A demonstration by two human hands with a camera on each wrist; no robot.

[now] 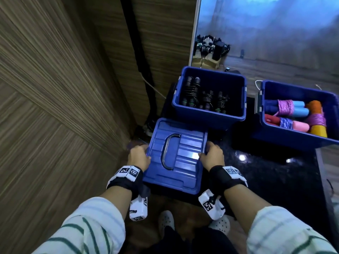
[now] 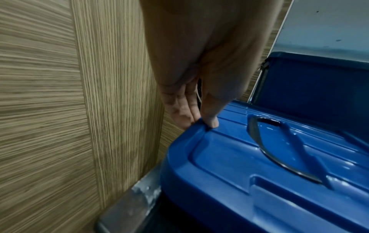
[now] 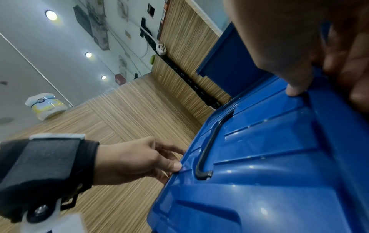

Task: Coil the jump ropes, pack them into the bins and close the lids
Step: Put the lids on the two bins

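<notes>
Overhead, both bins [image 1: 209, 97] show; wrist views, only lid [image 2: 259, 157].

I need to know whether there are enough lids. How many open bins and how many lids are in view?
Open blue bins: 2 (bin with black ropes, bin with coloured ropes)
Blue lids: 1 (lid, gripped at its edges by the left hand and right hand)
Total: 3
</notes>
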